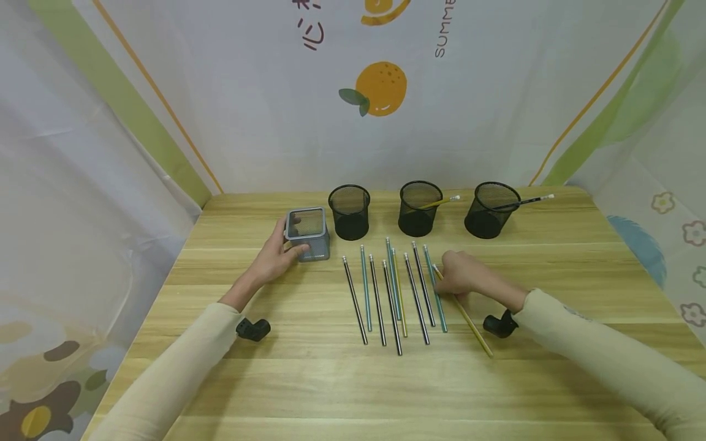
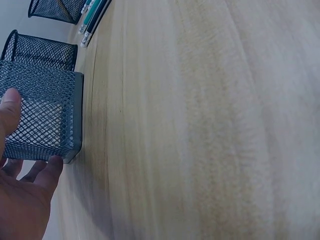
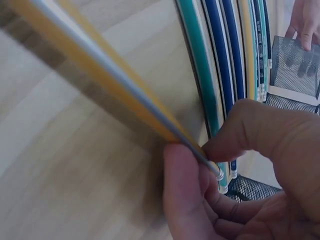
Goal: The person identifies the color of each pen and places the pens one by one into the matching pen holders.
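One left hand [image 1: 273, 257]: gripping, thumb and fingers parted around a holder.
Square holder [image 1: 314, 248]: one, grey mesh, standing toward the table's [image 1: 309, 392] far left corner.
Round cups [image 1: 351, 228]: three, black wire mesh, standing along the far edge; the middle is holding one yellow pencil [image 1: 439, 202], the rightmost one dark pencil [image 1: 526, 201].
Loose pencils [image 1: 416, 298]: nine, slim, lying mid-table; five dark, three teal, one yellow, eraser ends pointing toward the far edge.
Pinched yellow pencil [image 1: 472, 324]: one, slanting right of them, plain end pointing toward the near right corner.
Right hand [image 1: 462, 272]: pinching it near its eraser, thumb and fingers nearly closed.
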`<state>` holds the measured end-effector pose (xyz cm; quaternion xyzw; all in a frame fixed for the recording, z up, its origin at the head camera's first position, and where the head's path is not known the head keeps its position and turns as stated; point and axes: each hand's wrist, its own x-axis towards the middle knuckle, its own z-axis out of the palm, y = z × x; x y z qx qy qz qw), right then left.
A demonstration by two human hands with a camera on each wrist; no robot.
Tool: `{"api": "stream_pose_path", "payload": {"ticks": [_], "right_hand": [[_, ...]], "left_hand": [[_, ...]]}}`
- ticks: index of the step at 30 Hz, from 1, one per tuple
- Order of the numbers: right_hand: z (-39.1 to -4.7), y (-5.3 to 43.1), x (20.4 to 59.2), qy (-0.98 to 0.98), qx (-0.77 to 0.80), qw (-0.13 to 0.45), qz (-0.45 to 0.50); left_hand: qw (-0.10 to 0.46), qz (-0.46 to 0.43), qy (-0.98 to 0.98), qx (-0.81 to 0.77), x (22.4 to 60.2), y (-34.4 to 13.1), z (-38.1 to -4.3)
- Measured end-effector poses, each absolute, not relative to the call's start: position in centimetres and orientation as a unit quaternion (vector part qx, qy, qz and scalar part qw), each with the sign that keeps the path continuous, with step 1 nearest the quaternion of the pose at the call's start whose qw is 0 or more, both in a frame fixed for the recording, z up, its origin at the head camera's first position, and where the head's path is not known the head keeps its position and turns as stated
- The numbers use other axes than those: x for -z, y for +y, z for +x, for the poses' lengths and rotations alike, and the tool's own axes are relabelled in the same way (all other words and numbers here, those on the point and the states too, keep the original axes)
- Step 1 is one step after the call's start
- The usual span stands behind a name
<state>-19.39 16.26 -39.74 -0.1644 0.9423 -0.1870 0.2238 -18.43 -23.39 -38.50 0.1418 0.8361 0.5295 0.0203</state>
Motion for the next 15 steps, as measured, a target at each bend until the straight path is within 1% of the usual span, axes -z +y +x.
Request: {"api": "stream_pose_path", "payload": {"ticks": [5, 15], "right_hand": [[-19.6, 17.4, 39.8, 0.932, 0.214, 0.243, -0.166], [-19.2, 19.4, 38.8, 0.915, 0.271, 0.230, -0.191]], "left_hand": [[0.025, 0.139, 0.841, -0.523, 38.1, -23.2, -18.2], [0.028, 0.139, 0.837, -0.529, 38.1, -23.2, -18.3]]}}
